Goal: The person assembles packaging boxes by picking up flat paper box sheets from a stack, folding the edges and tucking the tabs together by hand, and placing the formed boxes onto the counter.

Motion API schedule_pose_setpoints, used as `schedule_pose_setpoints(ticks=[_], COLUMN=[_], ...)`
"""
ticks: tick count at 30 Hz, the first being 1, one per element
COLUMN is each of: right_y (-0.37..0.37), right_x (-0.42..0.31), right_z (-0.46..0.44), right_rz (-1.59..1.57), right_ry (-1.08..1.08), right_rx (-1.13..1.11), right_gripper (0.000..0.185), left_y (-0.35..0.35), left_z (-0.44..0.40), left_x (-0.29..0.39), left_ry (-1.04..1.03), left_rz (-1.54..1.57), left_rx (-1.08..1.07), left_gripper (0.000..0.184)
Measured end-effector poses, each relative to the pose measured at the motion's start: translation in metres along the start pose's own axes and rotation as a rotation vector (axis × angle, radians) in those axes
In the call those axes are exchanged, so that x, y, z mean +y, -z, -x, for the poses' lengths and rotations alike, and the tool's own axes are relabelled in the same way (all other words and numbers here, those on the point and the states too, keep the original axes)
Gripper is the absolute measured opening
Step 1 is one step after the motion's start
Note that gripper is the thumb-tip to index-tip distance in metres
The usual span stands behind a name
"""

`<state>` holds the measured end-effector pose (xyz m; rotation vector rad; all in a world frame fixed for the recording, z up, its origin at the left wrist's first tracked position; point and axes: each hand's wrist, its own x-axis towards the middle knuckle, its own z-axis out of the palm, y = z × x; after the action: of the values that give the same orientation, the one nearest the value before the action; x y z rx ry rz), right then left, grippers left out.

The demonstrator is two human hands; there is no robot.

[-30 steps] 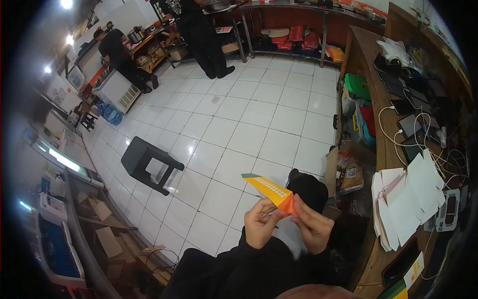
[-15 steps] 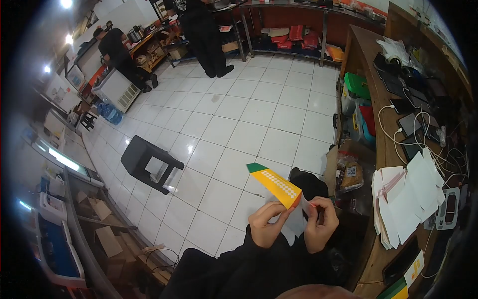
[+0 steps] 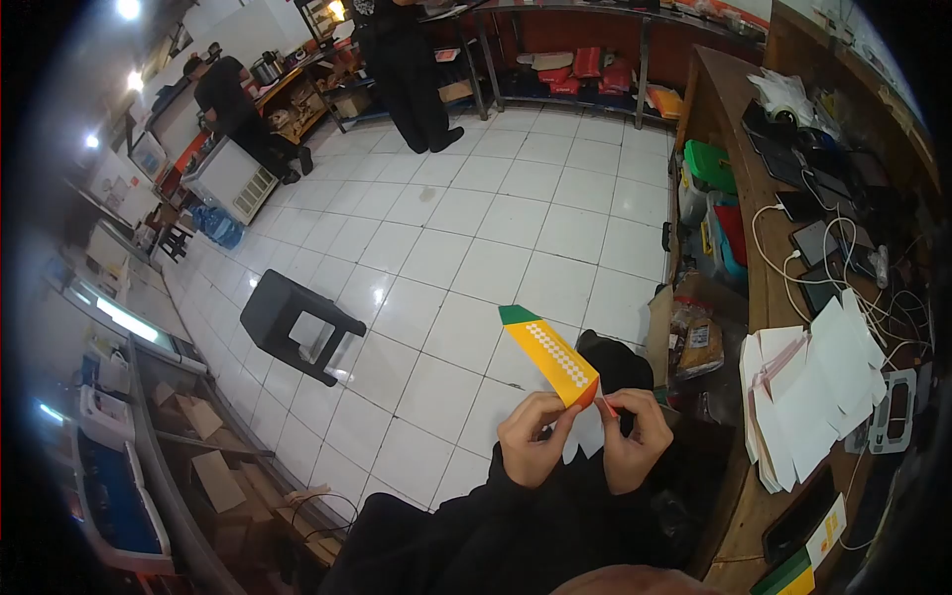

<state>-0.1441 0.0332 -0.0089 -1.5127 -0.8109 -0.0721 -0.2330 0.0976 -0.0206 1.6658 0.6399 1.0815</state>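
Before my lap I hold a folded paper piece [image 3: 555, 359], printed yellow with white dots, a green end and an orange-red part nearest me. My left hand [image 3: 533, 438] pinches its lower left side between thumb and fingers. At the other side, my right hand [image 3: 638, 442] is closed on an orange-red flap of the same piece. A white paper portion hangs below, between the two hands. The fingers partly cover the folded end.
To the right, a wooden desk [image 3: 729, 129] carries a stack of white paper [image 3: 808, 387], phones and tangled cables. A similar printed piece [image 3: 826, 531] lies near its front. A black stool [image 3: 288, 312] stands on the tiles. Two people in black work at the back.
The paper piece has turned a little more upright, its green end shifting right. Both hands have shifted slightly, and the right fingers have changed their hold on the flap.
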Motion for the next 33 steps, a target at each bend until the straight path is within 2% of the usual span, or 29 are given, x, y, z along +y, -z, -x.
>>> schedule_pose_setpoints(ticks=[4, 6, 11, 13, 17, 22, 24, 25, 27, 29, 31, 33], right_y=[0.004, 0.008, 0.015, 0.018, 0.022, 0.019, 0.018, 0.017, 0.016, 0.016, 0.016, 0.017], right_x=[0.005, 0.004, 0.002, 0.004, 0.002, 0.002, 0.006, 0.008, 0.012, 0.011, 0.008, 0.008], right_z=[-0.004, -0.006, -0.011, -0.014, -0.016, -0.006, -0.004, -0.002, 0.000, 0.002, 0.002, 0.003], right_rz=[-0.030, -0.051, -0.073, -0.053, -0.015, -0.214, -0.207, -0.200, -0.229, -0.257, -0.365, -0.385], right_ry=[0.016, 0.008, 0.033, 0.143, 0.162, -0.135, -0.135, -0.133, -0.144, -0.158, -0.293, -0.296], right_rx=[-0.022, -0.039, -0.065, -0.125, -0.186, -0.173, -0.191, -0.209, -0.217, -0.225, -0.202, -0.224], right_gripper=[0.019, 0.019, 0.019, 0.021, 0.021, 0.015, 0.015, 0.015, 0.015, 0.015, 0.014, 0.014], left_y=[0.001, 0.001, -0.001, -0.001, -0.003, -0.004, -0.003, -0.004, -0.006, -0.008, -0.009, -0.006], left_z=[-0.004, -0.005, -0.006, -0.007, -0.011, -0.007, -0.001, 0.000, 0.001, -0.002, -0.003, -0.003], left_x=[0.002, 0.001, 0.005, 0.005, 0.004, 0.003, -0.009, -0.012, -0.015, -0.015, -0.016, -0.018], left_ry=[-0.047, -0.152, -0.180, -0.185, -0.217, -0.173, -0.004, -0.002, 0.116, 0.126, 0.136, 0.191], left_rz=[-0.045, -0.161, -0.214, -0.233, -0.253, -0.258, -0.102, -0.102, 0.177, 0.259, 0.345, 0.423], left_rx=[0.022, 0.031, 0.028, 0.022, 0.068, 0.047, -0.077, -0.076, -0.160, -0.162, -0.166, -0.252], left_gripper=[0.012, 0.011, 0.012, 0.012, 0.015, 0.014, 0.020, 0.020, 0.032, 0.033, 0.034, 0.040])
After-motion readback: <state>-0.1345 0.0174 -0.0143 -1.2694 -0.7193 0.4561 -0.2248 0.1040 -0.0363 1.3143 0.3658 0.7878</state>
